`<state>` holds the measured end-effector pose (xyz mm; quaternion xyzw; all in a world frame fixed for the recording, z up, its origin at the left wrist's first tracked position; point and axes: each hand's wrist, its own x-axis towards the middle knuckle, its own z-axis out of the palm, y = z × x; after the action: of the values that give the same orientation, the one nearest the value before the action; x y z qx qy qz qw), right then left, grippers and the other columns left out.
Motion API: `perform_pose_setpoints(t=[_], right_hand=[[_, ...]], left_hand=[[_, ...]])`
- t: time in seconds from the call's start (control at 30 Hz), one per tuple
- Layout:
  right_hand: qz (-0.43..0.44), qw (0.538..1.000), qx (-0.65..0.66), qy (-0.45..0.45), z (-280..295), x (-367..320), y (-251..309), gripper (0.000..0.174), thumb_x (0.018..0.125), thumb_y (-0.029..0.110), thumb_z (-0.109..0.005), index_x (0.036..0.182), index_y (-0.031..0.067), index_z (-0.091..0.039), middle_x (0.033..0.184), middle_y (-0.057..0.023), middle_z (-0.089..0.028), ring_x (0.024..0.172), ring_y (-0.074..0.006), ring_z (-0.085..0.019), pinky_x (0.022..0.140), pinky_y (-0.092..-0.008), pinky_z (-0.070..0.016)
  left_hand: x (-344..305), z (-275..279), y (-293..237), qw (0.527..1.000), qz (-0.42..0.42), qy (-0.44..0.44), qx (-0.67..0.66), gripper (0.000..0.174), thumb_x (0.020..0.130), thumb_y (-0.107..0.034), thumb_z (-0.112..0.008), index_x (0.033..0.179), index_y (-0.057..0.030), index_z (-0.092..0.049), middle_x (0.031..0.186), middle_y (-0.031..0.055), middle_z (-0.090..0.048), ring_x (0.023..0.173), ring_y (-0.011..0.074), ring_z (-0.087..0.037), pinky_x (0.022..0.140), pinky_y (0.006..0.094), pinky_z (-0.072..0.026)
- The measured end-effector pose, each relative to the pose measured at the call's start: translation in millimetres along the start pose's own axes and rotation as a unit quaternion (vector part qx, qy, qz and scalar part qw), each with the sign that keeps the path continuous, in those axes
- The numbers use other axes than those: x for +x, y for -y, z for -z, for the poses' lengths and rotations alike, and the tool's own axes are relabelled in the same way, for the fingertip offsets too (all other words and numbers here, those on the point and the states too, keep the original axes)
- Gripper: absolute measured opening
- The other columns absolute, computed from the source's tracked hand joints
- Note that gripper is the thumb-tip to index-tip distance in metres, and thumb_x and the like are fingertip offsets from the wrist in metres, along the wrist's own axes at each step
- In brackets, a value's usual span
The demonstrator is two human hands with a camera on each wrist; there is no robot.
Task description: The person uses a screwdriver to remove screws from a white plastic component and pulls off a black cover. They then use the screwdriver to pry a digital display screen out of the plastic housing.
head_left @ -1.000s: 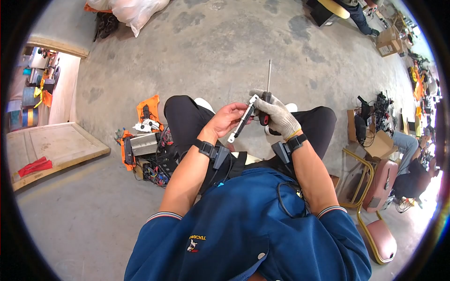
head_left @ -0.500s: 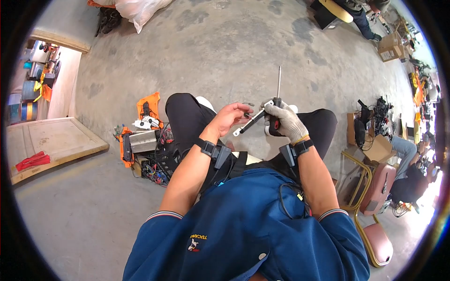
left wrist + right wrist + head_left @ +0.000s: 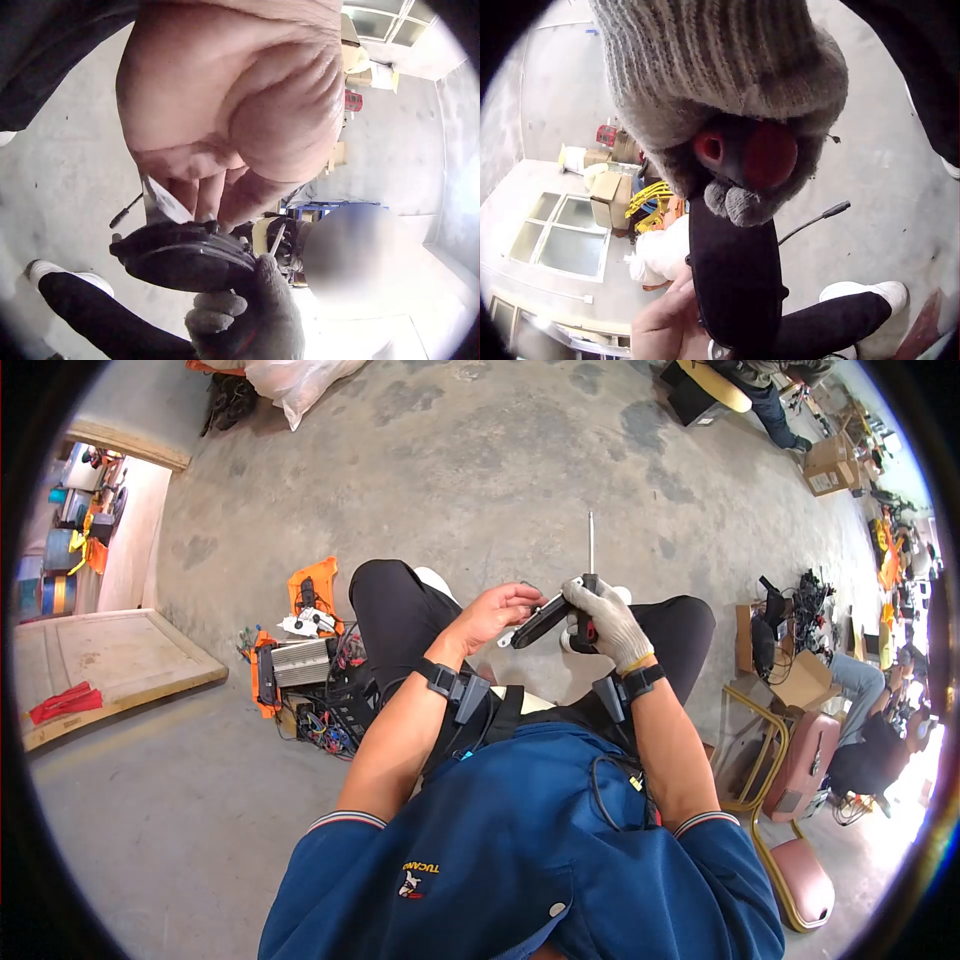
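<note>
- Bare left hand (image 3: 492,612): fingers loosely extended right by the housing, contact can't be told.
- Black oblong housing (image 3: 540,622): held between both hands, just been tipped; broad face seemingly exposed for work.
- Gloved right hand (image 3: 612,622): clamped on screwdriver (image 3: 591,579) plus housing's right end.

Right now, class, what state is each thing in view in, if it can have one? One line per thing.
Screwdriver: held, shaft pointing forward.
Black part: held, slanting.
Right grip: gloved, holding both.
Left grip: bare, next to that part; contact unclear.
Red cloth: lying on the wooden panel.
Cardboard box: flap open.
</note>
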<state>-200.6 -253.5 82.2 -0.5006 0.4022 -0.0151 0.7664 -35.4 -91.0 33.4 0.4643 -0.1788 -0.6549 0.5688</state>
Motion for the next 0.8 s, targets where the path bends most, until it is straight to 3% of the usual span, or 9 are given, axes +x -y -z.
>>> perform_pose_setpoints(t=[0.17,0.27,0.47,0.67,0.73,0.8], right_hand=[[-0.006,0.996,-0.077,-0.036,-13,-8,14,0.025,0.092,0.031,-0.066,0.092,0.0061,-0.063,0.069,0.0007,-0.058,0.051,-0.0075,-0.048,0.045,-0.0243,-0.0364],[0.004,0.995,-0.092,-0.042,-15,-4,8,0.027,0.091,0.032,-0.066,0.091,0.0057,-0.064,0.066,0.0001,-0.057,0.05,-0.0079,-0.049,0.045,-0.0246,-0.0377],[-0.005,0.995,-0.077,-0.066,-20,-1,2,0.028,0.089,0.033,-0.066,0.092,0.0053,-0.064,0.066,-0.002,-0.059,0.049,-0.0088,-0.051,0.044,-0.0249,-0.0396],[-0.019,0.992,-0.101,-0.08,-29,-2,8,0.029,0.089,0.033,-0.066,0.094,0.005,-0.063,0.065,-0.0033,-0.06,0.048,-0.0098,-0.052,0.042,-0.0256,-0.0392],[-0.021,0.994,-0.063,-0.087,-32,-1,6,0.025,0.092,0.031,-0.065,0.092,0.0069,-0.062,0.06,-0.0002,-0.053,0.043,-0.0089,-0.046,0.039,-0.0251,-0.0345],[-0.017,0.995,-0.059,-0.081,-31,1,4,0.025,0.092,0.031,-0.065,0.092,0.007,-0.062,0.06,-0.0005,-0.053,0.043,-0.009,-0.046,0.039,-0.0252,-0.0345]], left_hand=[[4,2,5,1.0,0.02,0.001,0.02,0.043,0.094,-0.007,-0.059,0.136,0.001,-0.051,0.129,0.0123,-0.06,0.115,0.0177,-0.059,0.098,0.0284,-0.047],[3,1,8,0.992,-0.012,-0.028,0.12,0.048,0.091,-0.008,-0.065,0.136,-0.0009,-0.05,0.128,0.0119,-0.057,0.112,0.0187,-0.06,0.095,0.0299,-0.0491],[0,-1,8,0.984,0.0,-0.051,0.172,0.049,0.088,-0.003,-0.07,0.132,0.0002,-0.049,0.129,0.0123,-0.052,0.106,0.0171,-0.063,0.089,0.0292,-0.0523],[2,0,8,0.98,0.002,-0.072,0.184,0.046,0.087,0.0,-0.069,0.129,0.0009,-0.052,0.122,0.0113,-0.057,0.104,0.017,-0.063,0.088,0.029,-0.0523],[5,3,9,0.981,0.006,-0.076,0.181,0.044,0.087,0.001,-0.069,0.128,0.0012,-0.053,0.119,0.0107,-0.059,0.104,0.0168,-0.063,0.089,0.0289,-0.0518],[5,3,11,0.981,0.011,-0.077,0.178,0.043,0.087,0.002,-0.069,0.127,0.0016,-0.053,0.116,0.0101,-0.061,0.105,0.0166,-0.063,0.09,0.0289,-0.0513]])
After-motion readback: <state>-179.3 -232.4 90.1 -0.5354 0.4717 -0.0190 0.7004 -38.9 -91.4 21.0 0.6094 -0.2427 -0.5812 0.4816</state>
